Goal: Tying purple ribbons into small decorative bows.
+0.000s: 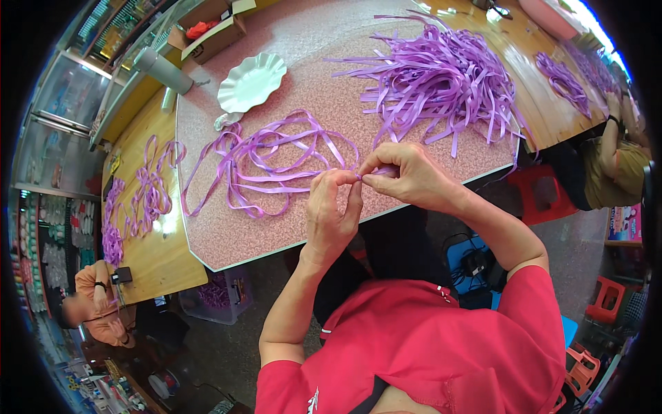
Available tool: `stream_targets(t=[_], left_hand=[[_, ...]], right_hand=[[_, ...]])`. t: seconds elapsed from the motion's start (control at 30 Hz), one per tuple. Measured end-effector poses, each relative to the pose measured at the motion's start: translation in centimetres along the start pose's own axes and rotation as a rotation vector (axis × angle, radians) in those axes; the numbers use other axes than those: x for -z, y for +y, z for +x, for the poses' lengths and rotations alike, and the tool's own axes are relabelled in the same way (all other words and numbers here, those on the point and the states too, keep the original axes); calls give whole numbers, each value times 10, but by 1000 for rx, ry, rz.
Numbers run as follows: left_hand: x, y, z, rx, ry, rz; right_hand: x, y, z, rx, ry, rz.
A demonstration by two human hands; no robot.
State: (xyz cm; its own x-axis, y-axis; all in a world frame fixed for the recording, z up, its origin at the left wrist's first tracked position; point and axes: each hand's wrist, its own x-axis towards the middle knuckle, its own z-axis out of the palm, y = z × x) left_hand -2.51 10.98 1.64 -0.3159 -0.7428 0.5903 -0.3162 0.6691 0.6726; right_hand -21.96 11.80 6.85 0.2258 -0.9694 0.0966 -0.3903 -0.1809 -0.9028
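Over the near edge of the pink speckled table mat (pixel 227 238), my two hands meet fingertip to fingertip. My left hand (pixel 332 210) pinches a purple ribbon between thumb and forefinger. My right hand (pixel 410 176) pinches the same ribbon just beside it, with a bit of purple showing under its fingers. What the ribbon forms between the fingertips is too small to make out. Loose loops of purple ribbon (pixel 258 188) lie on the mat just beyond my left hand. A large heap of cut purple ribbons (pixel 448 83) spreads out beyond my right hand.
A white scalloped dish (pixel 252 81) lies at the back left, near a grey tumbler (pixel 163 70) and a cardboard box (pixel 215 31). More ribbon (pixel 150 193) lies on the wooden table at left. People sit at both sides. A red stool (pixel 541 196) stands at right.
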Motion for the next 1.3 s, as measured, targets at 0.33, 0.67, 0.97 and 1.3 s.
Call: stream_targets(t=[0.33, 0.67, 0.97, 1.3], left_hand=[[-2, 0, -5, 145, -9, -71], [-3, -3, -10, 123, -7, -45], [-1, -6, -12, 149, -8, -148], [-1, -9, -7, -93, 45, 28]], right_hand=[[5, 6, -2, 114, -11, -68], [-2, 11, -4, -112, -62, 101], [3, 14, 3, -242, -222, 484], [1, 15, 4, -197, -217, 261]])
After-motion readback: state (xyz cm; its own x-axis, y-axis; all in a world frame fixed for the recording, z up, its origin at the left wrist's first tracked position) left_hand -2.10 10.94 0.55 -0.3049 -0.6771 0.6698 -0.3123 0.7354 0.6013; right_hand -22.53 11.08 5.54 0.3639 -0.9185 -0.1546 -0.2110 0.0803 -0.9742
